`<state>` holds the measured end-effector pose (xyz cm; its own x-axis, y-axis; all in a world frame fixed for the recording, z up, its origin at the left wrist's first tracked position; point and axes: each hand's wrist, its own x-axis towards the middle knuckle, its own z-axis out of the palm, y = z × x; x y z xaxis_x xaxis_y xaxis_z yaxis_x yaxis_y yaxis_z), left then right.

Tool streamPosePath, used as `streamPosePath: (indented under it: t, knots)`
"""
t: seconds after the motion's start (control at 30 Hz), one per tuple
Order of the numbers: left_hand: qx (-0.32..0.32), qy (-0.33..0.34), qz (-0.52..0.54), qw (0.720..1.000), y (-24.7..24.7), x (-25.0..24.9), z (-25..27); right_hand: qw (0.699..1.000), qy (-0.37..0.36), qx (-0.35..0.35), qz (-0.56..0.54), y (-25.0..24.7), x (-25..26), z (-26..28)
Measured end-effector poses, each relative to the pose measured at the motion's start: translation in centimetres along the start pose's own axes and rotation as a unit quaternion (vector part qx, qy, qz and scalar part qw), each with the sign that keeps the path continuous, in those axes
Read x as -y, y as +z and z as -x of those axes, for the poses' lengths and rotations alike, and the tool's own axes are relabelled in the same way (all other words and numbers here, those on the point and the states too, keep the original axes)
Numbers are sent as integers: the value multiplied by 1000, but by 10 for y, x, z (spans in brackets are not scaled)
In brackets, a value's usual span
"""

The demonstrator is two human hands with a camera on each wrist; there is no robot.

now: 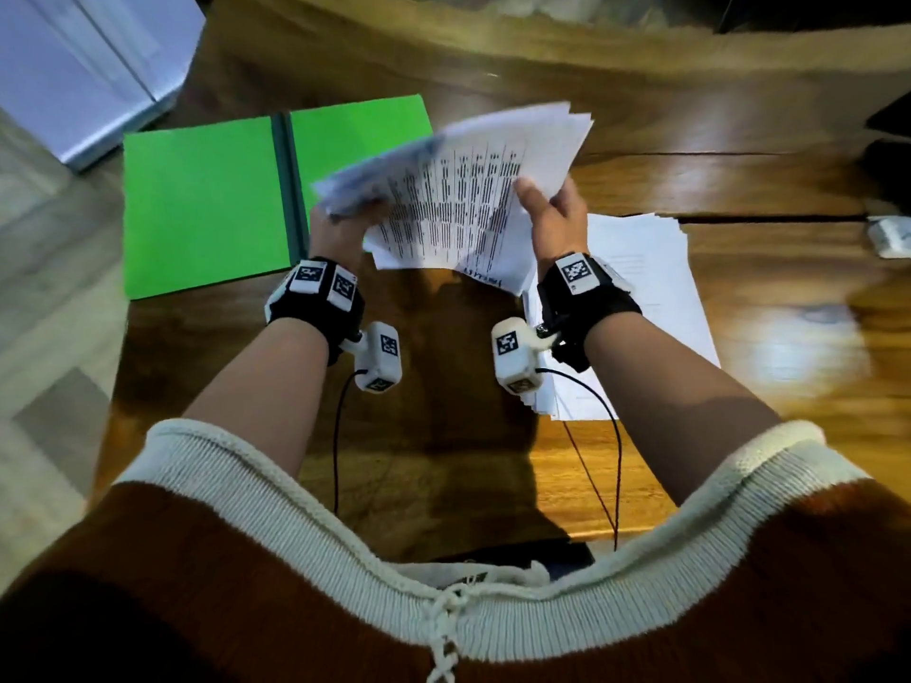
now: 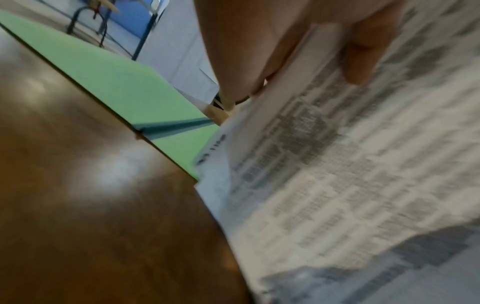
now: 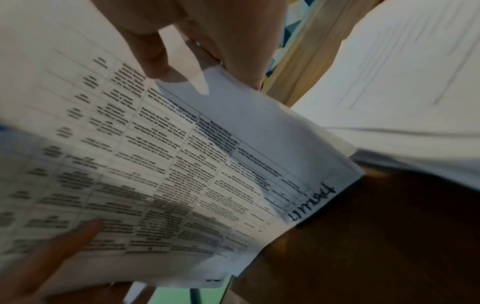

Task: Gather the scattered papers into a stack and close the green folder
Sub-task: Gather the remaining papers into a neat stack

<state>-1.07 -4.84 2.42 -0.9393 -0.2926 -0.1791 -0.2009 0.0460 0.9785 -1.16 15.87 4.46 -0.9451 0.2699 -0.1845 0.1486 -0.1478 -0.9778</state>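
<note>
A sheaf of printed papers (image 1: 458, 199) is lifted above the wooden table, partly over the right leaf of the green folder (image 1: 207, 204), which lies open and flat. My left hand (image 1: 340, 229) grips the sheaf's left edge, thumb on top (image 2: 363, 51), the sheets blurred there. My right hand (image 1: 552, 214) pinches the right edge, thumb on the printed face (image 3: 153, 53). The papers (image 3: 182, 164) show tables of text and a handwritten word at one corner. A second pile of white papers (image 1: 655, 298) lies on the table under my right wrist. The folder (image 2: 116, 82) also shows past my left hand.
A white box or cabinet (image 1: 84, 66) stands on the floor at the far left. A small white object (image 1: 887, 236) sits at the table's right edge. Dark items lie at the far right. Cables run from the wrist cameras toward my body.
</note>
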Motion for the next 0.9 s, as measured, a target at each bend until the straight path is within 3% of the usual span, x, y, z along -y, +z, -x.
streamPosePath:
  t: [0.17,0.37,0.67,0.9]
  knots:
    - [-61,63,43,995,23,-16,0,999,-32,-28,-13,17,-6,0]
    - [-107,103,54,987,16,-39,-9,997,-46,-20,-55,12,11,2]
    - [-43,-22,91,995,3,23,30,1000,16,-3,19,-9,-23,29]
    - [-100,12,61,993,11,7,28,998,57,-13,2,2,-19,28]
